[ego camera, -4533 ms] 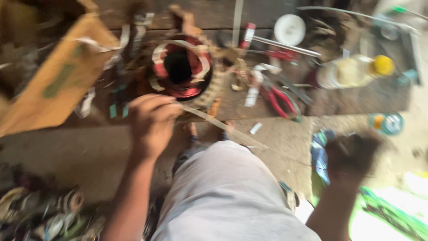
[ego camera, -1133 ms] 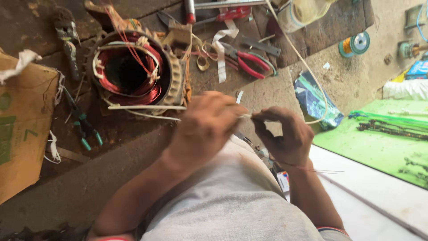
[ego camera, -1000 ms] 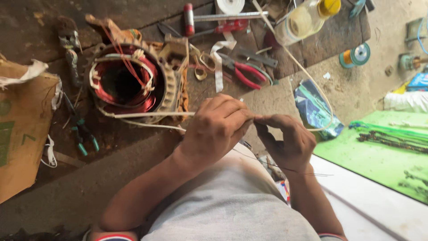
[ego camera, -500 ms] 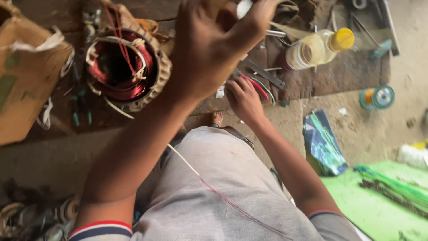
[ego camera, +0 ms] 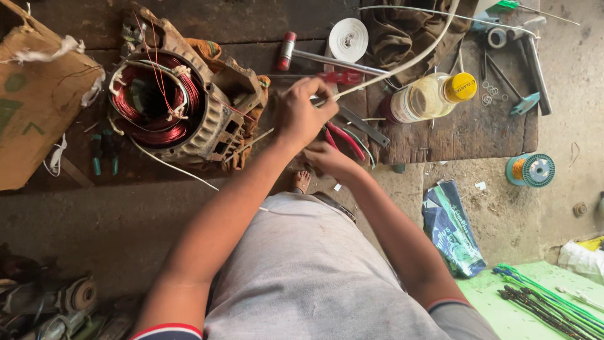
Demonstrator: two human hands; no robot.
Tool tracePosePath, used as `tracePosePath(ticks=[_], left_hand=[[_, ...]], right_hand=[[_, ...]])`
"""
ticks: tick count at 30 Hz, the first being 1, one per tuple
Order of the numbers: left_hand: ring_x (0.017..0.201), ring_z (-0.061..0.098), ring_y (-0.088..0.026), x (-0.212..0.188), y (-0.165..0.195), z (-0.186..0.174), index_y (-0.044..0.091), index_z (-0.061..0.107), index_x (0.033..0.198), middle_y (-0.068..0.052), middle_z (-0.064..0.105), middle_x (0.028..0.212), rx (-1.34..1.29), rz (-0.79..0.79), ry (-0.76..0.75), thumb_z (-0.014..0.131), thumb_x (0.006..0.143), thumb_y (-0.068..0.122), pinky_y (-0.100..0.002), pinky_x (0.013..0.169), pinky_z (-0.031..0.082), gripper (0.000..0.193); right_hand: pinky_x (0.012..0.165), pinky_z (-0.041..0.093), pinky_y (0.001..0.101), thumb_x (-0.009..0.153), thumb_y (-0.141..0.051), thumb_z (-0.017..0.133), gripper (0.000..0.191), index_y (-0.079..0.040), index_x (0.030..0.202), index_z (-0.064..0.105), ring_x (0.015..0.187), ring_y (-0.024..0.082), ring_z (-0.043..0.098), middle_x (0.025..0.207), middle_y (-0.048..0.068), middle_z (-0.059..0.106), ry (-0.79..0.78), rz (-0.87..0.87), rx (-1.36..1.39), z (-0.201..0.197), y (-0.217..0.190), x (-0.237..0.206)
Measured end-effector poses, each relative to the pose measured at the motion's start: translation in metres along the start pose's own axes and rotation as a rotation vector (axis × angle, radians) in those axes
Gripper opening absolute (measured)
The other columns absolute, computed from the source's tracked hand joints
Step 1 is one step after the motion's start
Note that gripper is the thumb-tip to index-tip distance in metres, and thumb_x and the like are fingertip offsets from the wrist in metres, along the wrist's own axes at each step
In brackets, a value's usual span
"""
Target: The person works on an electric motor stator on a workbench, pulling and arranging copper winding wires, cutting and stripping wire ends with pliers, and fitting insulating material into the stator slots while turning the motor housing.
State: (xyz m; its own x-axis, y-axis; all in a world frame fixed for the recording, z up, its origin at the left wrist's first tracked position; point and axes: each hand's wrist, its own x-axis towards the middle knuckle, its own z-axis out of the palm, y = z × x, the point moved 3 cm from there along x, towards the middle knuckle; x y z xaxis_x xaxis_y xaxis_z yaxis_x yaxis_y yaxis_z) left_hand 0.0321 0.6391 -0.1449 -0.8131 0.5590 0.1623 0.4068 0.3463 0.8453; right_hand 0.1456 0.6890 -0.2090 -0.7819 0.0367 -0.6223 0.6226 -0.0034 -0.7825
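Note:
My left hand (ego camera: 303, 116) reaches over the wooden bench (ego camera: 453, 135) and pinches a long white sleeve tube (ego camera: 409, 61), which curves up to the right. My right hand (ego camera: 330, 160) sits just below it with curled fingers, partly hidden; I cannot see what it holds. Red-handled pliers (ego camera: 345, 140) lie right beside both hands. A motor stator (ego camera: 160, 104) with copper windings and white ties rests to the left. A thin white strand (ego camera: 173, 167) runs from the stator towards my lap.
On the bench lie a cardboard box (ego camera: 38, 107), a red-headed hammer (ego camera: 287, 50), a white tape roll (ego camera: 348, 39), a yellow-capped bottle (ego camera: 431, 96) and green-handled cutters (ego camera: 104, 157). A teal wire spool (ego camera: 530, 170), a blue-green packet (ego camera: 450, 226) and bundled wires (ego camera: 547, 302) lie on the floor.
My left hand has dropped from close to the camera down onto the bench, beside the stator, and grips the white tube. My right hand stays by the pliers. The view has steadied.

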Motion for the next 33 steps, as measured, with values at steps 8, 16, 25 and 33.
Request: tracePosePath(ticks=[8, 16, 25, 33], left_hand=[[0.083, 0.069, -0.031, -0.018, -0.031, 0.013, 0.011, 0.072, 0.087, -0.012, 0.068, 0.088, 0.027, -0.047, -0.03, 0.081, 0.077, 0.016, -0.043, 0.072, 0.054, 0.014], [0.083, 0.069, -0.032, -0.04, -0.02, 0.044, 0.009, 0.074, 0.086, -0.012, 0.069, 0.085, 0.005, -0.021, -0.095, 0.079, 0.073, 0.016, -0.043, 0.073, 0.055, 0.016], [0.092, 0.072, -0.03, -0.042, -0.019, 0.03, 0.006, 0.07, 0.096, -0.012, 0.073, 0.096, -0.087, 0.037, -0.174, 0.074, 0.091, 0.02, -0.043, 0.083, 0.057, 0.014], [0.127, 0.057, -0.023, -0.098, 0.076, -0.016, 0.023, 0.074, 0.104, -0.002, 0.061, 0.132, 0.065, 0.718, -0.232, 0.076, 0.095, 0.017, -0.043, 0.11, 0.046, 0.011]], right_hand=[[0.077, 0.051, 0.0219, 0.093, -0.033, 0.071, 0.05, -0.002, 0.132, 0.064, 0.089, 0.006, 0.06, 0.104, 0.001, 0.067, 0.226, -0.006, 0.145, -0.03, 0.088, -0.091], [0.064, 0.043, 0.0253, 0.098, -0.043, 0.068, 0.041, -0.003, 0.105, 0.065, 0.073, 0.008, 0.05, 0.081, -0.001, 0.057, 0.127, -0.083, 0.232, -0.042, 0.086, -0.082], [0.056, 0.046, 0.0299, 0.096, -0.038, 0.068, 0.036, -0.003, 0.105, 0.072, 0.066, 0.013, 0.059, 0.077, 0.004, 0.066, 0.131, 0.145, 0.111, -0.053, 0.074, -0.072], [0.092, 0.053, 0.0302, 0.098, -0.008, 0.056, 0.029, -0.002, 0.125, 0.065, 0.11, 0.016, 0.066, 0.123, 0.008, 0.067, 0.265, -0.243, 0.527, -0.082, 0.09, -0.092]])
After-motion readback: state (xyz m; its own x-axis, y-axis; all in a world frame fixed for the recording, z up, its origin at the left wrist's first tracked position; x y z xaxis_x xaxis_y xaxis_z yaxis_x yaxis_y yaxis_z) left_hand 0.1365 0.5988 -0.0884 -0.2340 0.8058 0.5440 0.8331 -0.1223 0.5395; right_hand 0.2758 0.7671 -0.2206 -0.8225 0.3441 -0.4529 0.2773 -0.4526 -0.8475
